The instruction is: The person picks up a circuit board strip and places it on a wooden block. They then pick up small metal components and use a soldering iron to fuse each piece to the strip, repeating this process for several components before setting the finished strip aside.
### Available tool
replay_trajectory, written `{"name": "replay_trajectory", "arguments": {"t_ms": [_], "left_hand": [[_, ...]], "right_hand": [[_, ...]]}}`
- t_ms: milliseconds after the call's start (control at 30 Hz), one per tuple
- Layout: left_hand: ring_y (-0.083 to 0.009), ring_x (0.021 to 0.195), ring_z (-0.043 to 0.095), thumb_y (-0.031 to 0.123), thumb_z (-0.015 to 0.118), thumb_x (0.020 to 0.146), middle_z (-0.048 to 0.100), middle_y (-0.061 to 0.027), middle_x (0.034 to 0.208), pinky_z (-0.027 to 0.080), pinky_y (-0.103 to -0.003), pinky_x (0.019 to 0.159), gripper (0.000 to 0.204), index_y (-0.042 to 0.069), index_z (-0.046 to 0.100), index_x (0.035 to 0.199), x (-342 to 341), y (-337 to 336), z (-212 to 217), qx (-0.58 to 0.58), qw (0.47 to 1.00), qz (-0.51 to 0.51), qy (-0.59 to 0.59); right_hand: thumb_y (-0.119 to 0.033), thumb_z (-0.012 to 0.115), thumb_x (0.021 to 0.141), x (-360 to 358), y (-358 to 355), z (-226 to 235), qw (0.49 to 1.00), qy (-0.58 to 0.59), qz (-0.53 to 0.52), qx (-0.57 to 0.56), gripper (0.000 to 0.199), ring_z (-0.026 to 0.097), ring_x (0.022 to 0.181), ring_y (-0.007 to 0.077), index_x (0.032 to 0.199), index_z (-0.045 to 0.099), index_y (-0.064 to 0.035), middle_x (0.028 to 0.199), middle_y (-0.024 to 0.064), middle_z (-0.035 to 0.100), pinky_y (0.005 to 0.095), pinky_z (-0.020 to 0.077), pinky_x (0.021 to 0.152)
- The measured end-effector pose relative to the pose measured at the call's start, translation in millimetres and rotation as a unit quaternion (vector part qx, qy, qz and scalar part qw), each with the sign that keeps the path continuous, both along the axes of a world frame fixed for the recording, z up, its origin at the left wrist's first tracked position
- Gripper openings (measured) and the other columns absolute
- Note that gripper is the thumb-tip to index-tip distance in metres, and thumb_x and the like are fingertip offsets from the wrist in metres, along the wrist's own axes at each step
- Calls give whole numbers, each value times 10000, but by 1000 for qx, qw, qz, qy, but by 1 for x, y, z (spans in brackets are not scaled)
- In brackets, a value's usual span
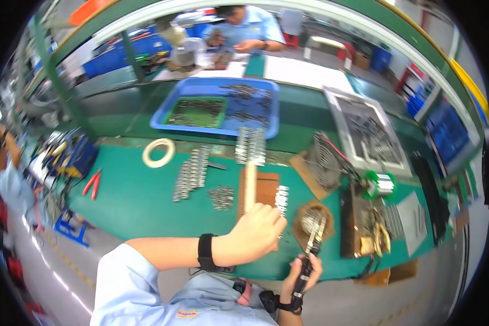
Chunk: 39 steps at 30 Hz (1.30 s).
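My right hand is wrapped round the black handle of a soldering iron. The iron's metal end points up and away, over a round dish of silvery material on a brown base. My left hand is closed above a brown board, at the near end of a cream-coloured strip. What its fingers hold, if anything, is hidden. Beside that hand, a row of small whitish parts runs along the board's right edge.
Rows of metal parts and a loose pile lie left of the board. Farther back stands a blue tray. To the right are a fan, a green-rimmed solder spool and a framed tray. Red-handled pliers lie left.
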<state>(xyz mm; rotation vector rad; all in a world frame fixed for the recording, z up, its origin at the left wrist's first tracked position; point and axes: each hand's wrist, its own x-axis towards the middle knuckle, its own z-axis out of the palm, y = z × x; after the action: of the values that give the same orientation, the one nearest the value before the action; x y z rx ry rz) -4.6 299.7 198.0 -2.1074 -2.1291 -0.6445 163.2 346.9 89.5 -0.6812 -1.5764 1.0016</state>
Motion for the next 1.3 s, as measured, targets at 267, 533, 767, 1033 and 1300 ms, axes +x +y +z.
{"name": "replay_trajectory", "arguments": {"t_ms": [267,533,767,1033,1300], "left_hand": [[-253,839,497,155,660,677,527,-67,844,336,-370,774,235,91,513,850,-64,-143,13,38,953,299,-21],[-266,868,509,140,657,690,540,-87,863,339,-397,815,254,63,532,898,-130,-248,-53,-30,853,513,85],[-268,938,539,179,667,729,570,-123,973,388,-398,865,344,24,550,1013,-119,-208,-29,-9,923,384,-7],[-242,688,599,165,660,741,595,-132,832,486,-338,623,325,-10,531,983,-161,-149,-47,-23,913,345,-216],[-155,606,583,80,648,730,579,-93,747,477,-291,548,329,-19,483,997,-164,-152,-42,-62,804,381,-453]], "right_hand": [[-61,547,818,-1,-6,-7,999,-8,-36,-5,346,475,694,130,1142,431,-26,899,98,499,248,433,604],[-41,546,814,-7,-7,3,999,-36,-5,18,318,483,715,132,1116,451,-20,911,92,495,249,434,615],[-31,549,810,-5,-4,1,998,-55,-18,21,317,490,724,136,1114,459,-22,925,90,484,251,437,617],[-40,551,814,-6,-9,5,998,-57,-17,16,318,493,725,137,1117,455,-26,920,92,481,244,433,615],[-45,561,807,-4,-7,-1,998,-47,-13,35,330,493,722,149,1113,440,-26,904,100,474,253,438,597]]}}
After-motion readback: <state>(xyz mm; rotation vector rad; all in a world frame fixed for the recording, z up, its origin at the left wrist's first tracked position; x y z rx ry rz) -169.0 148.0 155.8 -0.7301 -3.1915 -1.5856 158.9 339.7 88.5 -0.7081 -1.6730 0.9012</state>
